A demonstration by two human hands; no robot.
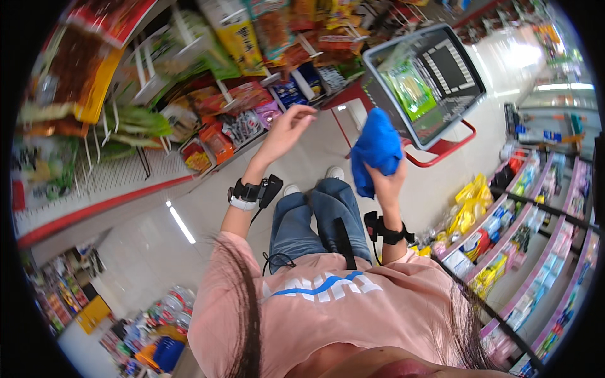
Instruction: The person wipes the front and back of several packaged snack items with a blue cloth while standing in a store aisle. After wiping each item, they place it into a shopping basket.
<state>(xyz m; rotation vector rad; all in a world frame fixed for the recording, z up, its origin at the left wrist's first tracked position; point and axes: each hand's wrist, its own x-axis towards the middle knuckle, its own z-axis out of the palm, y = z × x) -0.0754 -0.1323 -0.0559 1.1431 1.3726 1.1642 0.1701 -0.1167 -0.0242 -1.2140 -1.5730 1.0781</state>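
My right hand (390,182) grips a crumpled blue cloth (375,149) in front of my legs, beside a shopping basket. Nothing is held in my left hand (287,132), whose fingers are loosely bent and apart from the thumb. It hovers near the front of a snack shelf, close to small packets (246,127) in the lowest row. The dark grey basket (439,113) rests on a red-framed stand (444,156). Inside it lies a green and clear plastic package (411,92).
Hanging bags of food (241,38) fill the pegboard shelving at upper left, with a red shelf edge (108,208) below. Tiered shelves (515,255) with small boxed goods stand on my right, yellow plastic bags (472,198) at their end. Bottled goods (172,307) are at lower left.
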